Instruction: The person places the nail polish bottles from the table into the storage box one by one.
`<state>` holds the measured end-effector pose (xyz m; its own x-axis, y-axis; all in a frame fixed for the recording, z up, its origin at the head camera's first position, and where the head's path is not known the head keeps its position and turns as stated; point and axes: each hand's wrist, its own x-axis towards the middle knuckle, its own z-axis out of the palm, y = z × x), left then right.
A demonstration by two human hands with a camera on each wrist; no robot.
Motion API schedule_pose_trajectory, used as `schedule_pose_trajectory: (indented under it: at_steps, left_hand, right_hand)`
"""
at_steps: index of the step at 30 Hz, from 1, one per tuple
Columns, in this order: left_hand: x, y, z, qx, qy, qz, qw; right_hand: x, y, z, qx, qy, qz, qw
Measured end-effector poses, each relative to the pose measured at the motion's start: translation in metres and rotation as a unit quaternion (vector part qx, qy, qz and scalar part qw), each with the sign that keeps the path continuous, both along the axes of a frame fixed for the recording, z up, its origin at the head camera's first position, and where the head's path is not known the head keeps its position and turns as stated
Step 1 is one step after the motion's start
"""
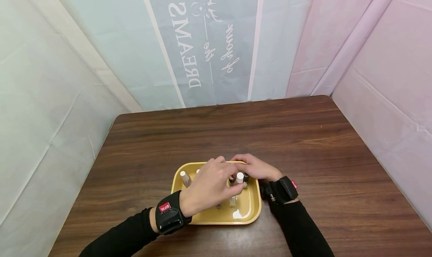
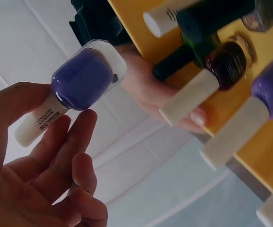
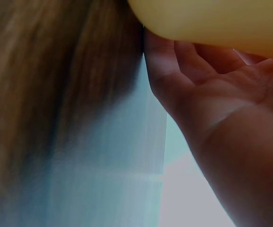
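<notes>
My left hand (image 1: 212,182) reaches over the yellow tray (image 1: 251,208) and pinches a purple nail polish bottle (image 2: 83,78) by its white cap, thumb on one side and fingers on the other. Its glass end points away from the palm in the left wrist view. Beyond it stand a dark red polish bottle (image 2: 226,64) and another purple one (image 2: 271,85), both white-capped. My right hand (image 1: 258,168) holds the tray's far right corner; its fingers are against the outer wall in the right wrist view, partly hidden by the tray.
A dark-capped bottle (image 2: 207,19) and a green polish bottle (image 2: 193,52) are also in the tray. A white-capped bottle (image 1: 185,178) stands at the tray's left end. Under the tray is a brown wooden table (image 1: 216,133), with hanging cloth (image 1: 216,43) behind.
</notes>
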<state>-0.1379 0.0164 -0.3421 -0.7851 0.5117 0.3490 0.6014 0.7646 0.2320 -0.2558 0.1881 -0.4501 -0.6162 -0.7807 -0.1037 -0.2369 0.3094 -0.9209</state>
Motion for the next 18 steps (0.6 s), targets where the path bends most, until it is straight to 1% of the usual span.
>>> schedule_pose_trajectory:
  at_steps: [4, 10, 15, 18]
  left_hand:
    - [0.002, 0.005, -0.003, -0.022, -0.003, -0.002, 0.9998]
    - [0.005, 0.012, -0.009, -0.047, -0.008, 0.002, 0.9988]
    - [0.005, 0.018, -0.013, -0.068, -0.022, 0.009, 0.9974]
    - [0.006, 0.02, -0.015, -0.078, -0.034, 0.016, 0.9963]
  right_hand:
    - [0.0, -0.001, 0.001, -0.002, -0.003, -0.003, 1.0]
    - [0.002, -0.002, 0.002, -0.006, -0.007, 0.004, 0.9999]
    - [0.002, -0.002, 0.003, 0.004, 0.019, 0.0, 0.9998]
    - [0.002, -0.002, 0.003, 0.004, 0.022, -0.002, 0.9998]
